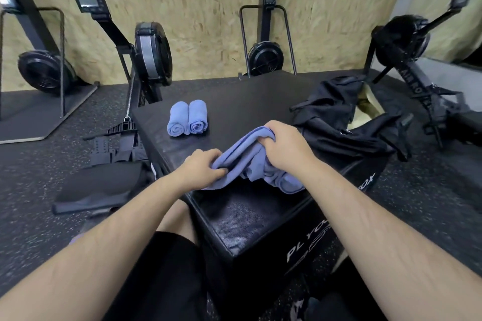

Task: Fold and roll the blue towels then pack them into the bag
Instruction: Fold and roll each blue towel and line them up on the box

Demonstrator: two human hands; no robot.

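**Loose blue towel** (242, 154), bunched and not yet folded, lies at the near edge of the bench (247, 101). Its long axis runs slantwise, from the near left up to the far right. One crumpled end spills toward the bench's near edge.

**Left grip** (202, 167), at the towel's near-left end: fingers curled, pinching a fold of cloth.

**Right grip** (284, 146), at the towel's far-right end: fingers curled over the raised edge, clutching it. The towel thus spans the two grips, each holding one end, with the slack cloth between them.

**Two rolled towels** (187, 118), beyond the loose towel and to its left, lie side by side and touching, spiral ends toward the viewer. The left grip is the nearer to them.

**Black bag** (339, 117), to the right of the loose towel and a little beyond it, sits on the same bench with its mouth open. The right grip is the nearer to it.

**Rowing machines** (151, 57) stand on the floor well beyond the towel, against a chipboard wall.

Judgement: the step in hand is spreading the third towel flat for folding. Rolling and packing are not yet done, and none of the three towels in view is in the bag.
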